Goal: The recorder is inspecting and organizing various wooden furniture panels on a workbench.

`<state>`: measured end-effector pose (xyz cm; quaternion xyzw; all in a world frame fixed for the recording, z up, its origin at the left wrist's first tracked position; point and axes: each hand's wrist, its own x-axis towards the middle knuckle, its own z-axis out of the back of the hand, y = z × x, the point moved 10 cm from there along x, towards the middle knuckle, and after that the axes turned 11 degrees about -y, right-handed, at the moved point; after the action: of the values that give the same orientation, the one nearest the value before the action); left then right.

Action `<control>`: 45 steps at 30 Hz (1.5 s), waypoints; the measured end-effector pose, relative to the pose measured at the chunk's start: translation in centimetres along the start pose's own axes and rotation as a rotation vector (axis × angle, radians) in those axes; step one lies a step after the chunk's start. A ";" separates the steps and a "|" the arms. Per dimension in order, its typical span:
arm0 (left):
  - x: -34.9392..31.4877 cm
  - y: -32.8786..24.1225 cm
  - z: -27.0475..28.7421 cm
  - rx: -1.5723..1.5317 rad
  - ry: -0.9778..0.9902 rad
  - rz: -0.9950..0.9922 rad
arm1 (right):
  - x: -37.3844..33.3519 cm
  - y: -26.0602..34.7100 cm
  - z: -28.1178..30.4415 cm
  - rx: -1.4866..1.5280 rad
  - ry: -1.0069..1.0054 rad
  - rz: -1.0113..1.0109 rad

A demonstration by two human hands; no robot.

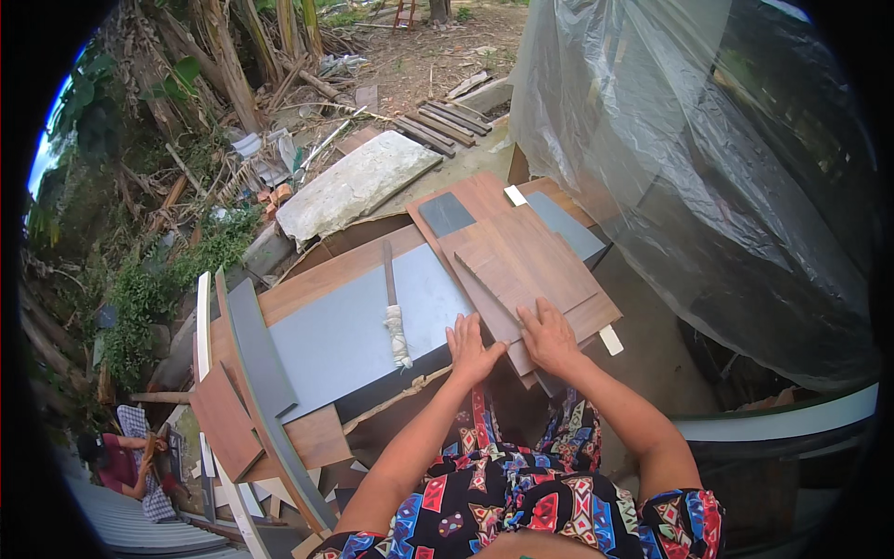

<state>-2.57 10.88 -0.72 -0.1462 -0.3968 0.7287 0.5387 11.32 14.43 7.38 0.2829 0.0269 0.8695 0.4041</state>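
Note:
Several brown wood-grain panels lie overlapping in front of me. My right hand [549, 337] grips the near corner of the top wood-grain panel [521, 256], fingers over its face; its thumb is partly hidden. Beside it my left hand [474, 350] has its fingers apart and thumb out, at the left edge of the lower panel [491, 312]. Left of that hand a long blade [389, 270] with a handle wrapped in pale cloth [397, 337] lies on a grey board [340, 321].
Curved strips [256, 373] and a brown offcut [226, 419] lie at left. Clear plastic sheeting [652, 140] hangs at right. Beyond the panels are a pale slab [354, 186] and dark slats [438, 126]. Another person [126, 466] sits at lower left, holding something.

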 end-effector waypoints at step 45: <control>1.8 -0.1 -0.3 0.175 -0.205 -0.019 | 2.8 -5.8 -1.4 0.003 0.035 -0.090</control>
<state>-2.98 12.59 -0.48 -0.0198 -0.3860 0.7664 0.5131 13.15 20.60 5.97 0.2666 0.0481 0.8552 0.4419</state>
